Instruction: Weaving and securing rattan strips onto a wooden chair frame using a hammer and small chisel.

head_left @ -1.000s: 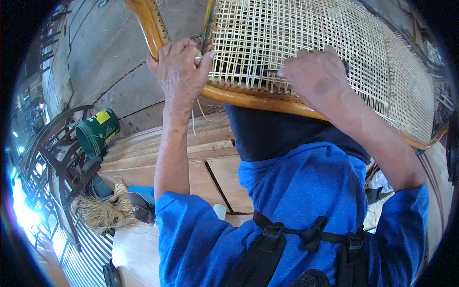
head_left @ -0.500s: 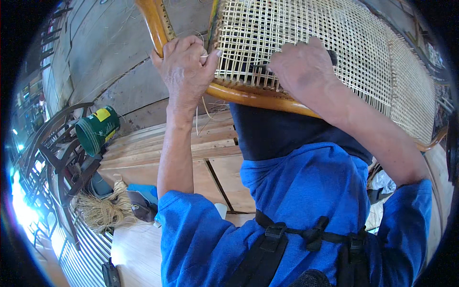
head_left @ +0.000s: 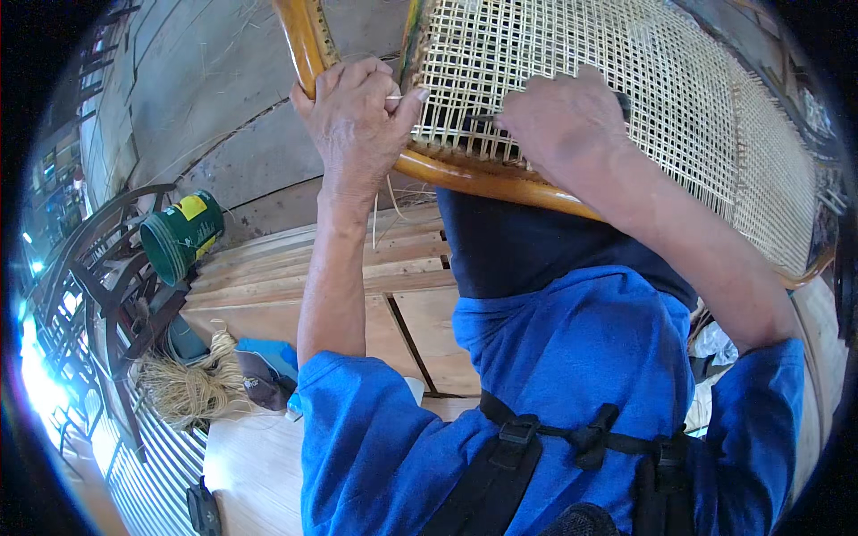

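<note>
Pale woven cane webbing [head_left: 536, 54] fills a curved, varnished wooden furniture frame [head_left: 483, 181] in front of me. My left hand [head_left: 357, 121] is closed at the frame's near left corner, pinching a thin cane strand [head_left: 393, 97] between thumb and fingers; a loose end hangs below the wrist. My right hand [head_left: 567, 116] lies over the webbing, wrapped round a slim pointed tool like an awl. Its dark handle [head_left: 623, 105] shows behind the fist. The thin dark tip [head_left: 483, 118] points left among the strands near the frame's edge.
A green bucket [head_left: 181, 237] lies tipped at the left, beside dark curved chair parts [head_left: 103, 277]. Below it are a bundle of loose cane strands [head_left: 188, 386], a dark cap [head_left: 265, 380] and wooden planks [head_left: 313, 268]. A small black case [head_left: 204, 511] lies at lower left.
The frame, webbing and my left hand have shifted slightly right in the picture. My right hand stays almost in place, still holding the pointed tool, and the left still pinches the strand.
</note>
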`<move>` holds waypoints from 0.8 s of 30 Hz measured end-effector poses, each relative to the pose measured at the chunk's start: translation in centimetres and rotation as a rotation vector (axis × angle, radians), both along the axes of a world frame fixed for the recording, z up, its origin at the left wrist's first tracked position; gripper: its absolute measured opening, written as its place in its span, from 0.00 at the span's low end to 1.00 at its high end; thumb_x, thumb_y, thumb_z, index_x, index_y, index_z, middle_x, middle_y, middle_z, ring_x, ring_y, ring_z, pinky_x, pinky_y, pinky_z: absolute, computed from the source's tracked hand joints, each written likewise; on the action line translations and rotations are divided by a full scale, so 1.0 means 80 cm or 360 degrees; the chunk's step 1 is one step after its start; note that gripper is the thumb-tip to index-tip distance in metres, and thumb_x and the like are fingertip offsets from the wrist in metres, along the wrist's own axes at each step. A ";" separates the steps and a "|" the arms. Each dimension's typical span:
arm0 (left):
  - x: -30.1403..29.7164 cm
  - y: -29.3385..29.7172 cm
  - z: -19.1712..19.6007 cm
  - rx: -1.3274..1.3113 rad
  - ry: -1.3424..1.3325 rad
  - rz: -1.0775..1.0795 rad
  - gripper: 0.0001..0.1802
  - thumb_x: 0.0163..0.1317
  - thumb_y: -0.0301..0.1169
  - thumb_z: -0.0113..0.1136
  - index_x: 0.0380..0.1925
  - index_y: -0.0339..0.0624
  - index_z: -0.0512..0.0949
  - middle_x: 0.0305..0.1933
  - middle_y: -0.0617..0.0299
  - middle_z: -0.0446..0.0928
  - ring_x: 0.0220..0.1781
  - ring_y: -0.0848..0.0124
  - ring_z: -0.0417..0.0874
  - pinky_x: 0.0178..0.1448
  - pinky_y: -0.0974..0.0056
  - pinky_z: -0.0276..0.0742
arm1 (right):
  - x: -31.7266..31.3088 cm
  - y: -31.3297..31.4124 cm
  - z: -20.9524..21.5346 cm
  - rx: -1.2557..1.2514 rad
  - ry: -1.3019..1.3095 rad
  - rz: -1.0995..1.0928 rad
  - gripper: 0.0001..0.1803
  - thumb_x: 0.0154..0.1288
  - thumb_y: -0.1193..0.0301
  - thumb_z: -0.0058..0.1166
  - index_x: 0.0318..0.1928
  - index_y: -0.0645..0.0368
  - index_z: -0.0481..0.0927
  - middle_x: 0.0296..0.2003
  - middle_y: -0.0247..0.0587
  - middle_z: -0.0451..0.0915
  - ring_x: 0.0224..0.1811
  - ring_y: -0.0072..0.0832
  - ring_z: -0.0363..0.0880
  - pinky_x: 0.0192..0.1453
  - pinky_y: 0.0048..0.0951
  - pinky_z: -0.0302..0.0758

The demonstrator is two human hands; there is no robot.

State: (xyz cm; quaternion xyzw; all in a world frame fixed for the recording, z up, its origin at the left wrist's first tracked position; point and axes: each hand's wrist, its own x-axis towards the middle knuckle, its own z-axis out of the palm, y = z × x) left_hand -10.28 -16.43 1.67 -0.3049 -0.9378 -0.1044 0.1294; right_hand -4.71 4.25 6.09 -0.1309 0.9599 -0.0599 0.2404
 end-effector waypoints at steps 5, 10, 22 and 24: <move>-0.003 0.002 -0.008 -0.0034 0.0020 0.0021 0.12 0.48 0.43 0.67 0.21 0.49 0.77 0.38 0.73 0.78 0.46 0.68 0.74 0.60 0.41 0.54 | -0.015 0.005 -0.001 0.0058 -0.0070 0.0054 0.10 0.59 0.69 0.49 0.33 0.51 0.85 0.33 0.39 0.85 0.40 0.33 0.84 0.46 0.37 0.70; -0.003 0.000 -0.006 0.0010 0.0055 0.0029 0.12 0.47 0.42 0.67 0.20 0.50 0.77 0.37 0.74 0.77 0.45 0.68 0.74 0.60 0.42 0.54 | -0.011 -0.011 -0.002 0.0031 -0.0029 -0.0008 0.10 0.59 0.70 0.50 0.34 0.51 0.85 0.33 0.39 0.85 0.40 0.34 0.84 0.45 0.38 0.70; -0.004 0.003 -0.012 0.0049 0.0077 0.0021 0.12 0.47 0.43 0.68 0.19 0.50 0.76 0.36 0.74 0.77 0.45 0.68 0.74 0.60 0.43 0.55 | -0.022 0.002 -0.022 -0.0147 -0.0048 -0.0053 0.12 0.61 0.68 0.47 0.35 0.55 0.85 0.33 0.44 0.84 0.40 0.39 0.84 0.44 0.42 0.76; -0.004 0.004 -0.012 0.0016 0.0092 0.0020 0.12 0.47 0.43 0.67 0.19 0.50 0.76 0.36 0.73 0.77 0.44 0.68 0.74 0.60 0.44 0.55 | -0.009 0.005 -0.025 -0.0224 0.0002 -0.0104 0.12 0.61 0.68 0.47 0.35 0.56 0.84 0.33 0.46 0.84 0.39 0.40 0.84 0.43 0.42 0.77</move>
